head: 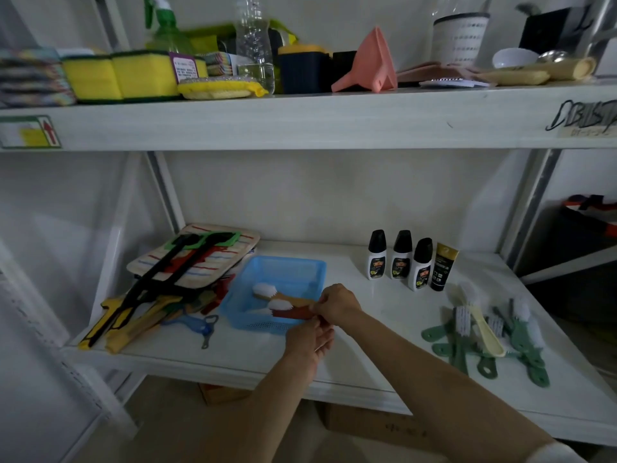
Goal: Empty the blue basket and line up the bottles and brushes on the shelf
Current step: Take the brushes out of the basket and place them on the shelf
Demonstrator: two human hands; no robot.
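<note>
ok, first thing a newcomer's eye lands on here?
Both hands meet at the blue basket mid-shelf: the right hand pinches a reddish-brown brush, the left hand sits just below it. Right of them stand three white bottles and a black tube in a row, green brushes piled in front.

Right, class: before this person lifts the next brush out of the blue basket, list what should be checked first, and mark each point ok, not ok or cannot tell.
1. Grip on the red-handled brush: right hand pinches its handle end; ok.
2. Left hand helping: it is at the handle end too, contact unclear; cannot tell.
3. Blue basket emptied: a wooden-handled brush lies inside; not ok.
4. Free spot on the lower shelf: bare surface between basket and green brushes; ok.
5. Bottles lined up: three white ones and a black tube stand in a row; ok.
6. Brushes lined up: the green ones overlap in a heap; not ok.
</note>
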